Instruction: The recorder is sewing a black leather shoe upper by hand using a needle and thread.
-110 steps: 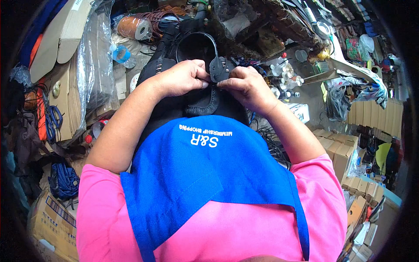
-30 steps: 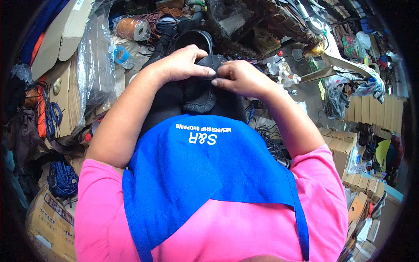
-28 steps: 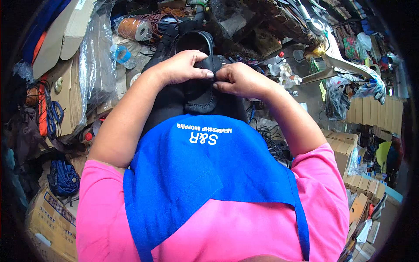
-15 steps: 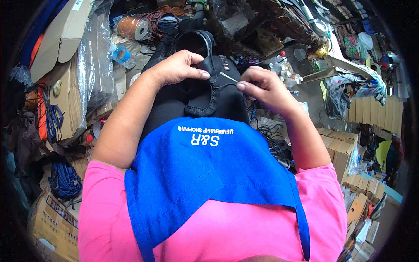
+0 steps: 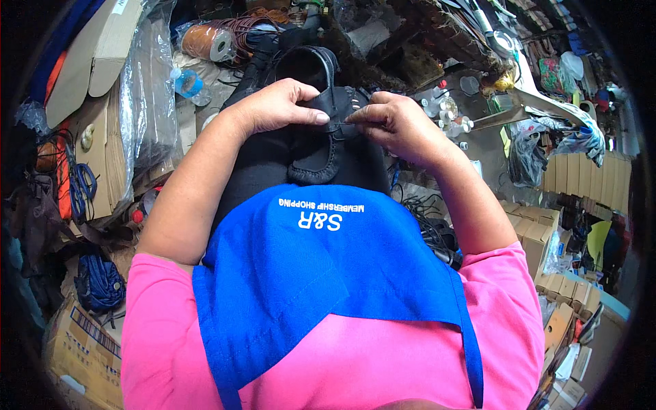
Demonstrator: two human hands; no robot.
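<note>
A black moccasin-style shoe (image 5: 316, 168) rests on my lap, its gathered toe seam toward me and its opening on the far side. My left hand (image 5: 281, 109) is closed on the shoe's side, with the thumb on the upper near the opening. My right hand (image 5: 403, 128) pinches a thin needle-like tool against the right edge of the upper. Only a sliver of the tool shows; the fingers cover the rest. Black lace lies near the fingertips. A blue apron (image 5: 273, 246) spreads over my front, just below the shoe.
To the left stand flattened cardboard (image 5: 106, 147) in clear plastic and a water bottle (image 5: 188, 83). An orange cord spool (image 5: 205, 44) lies beyond. On the right are small bottles (image 5: 447, 113), a metal stand (image 5: 523, 99) and cardboard boxes (image 5: 536, 229).
My right hand has moved left and slightly up to the shoe's edge. The tool, plainly visible before, is now mostly hidden by the fingers. My left hand and the shoe stay put.
</note>
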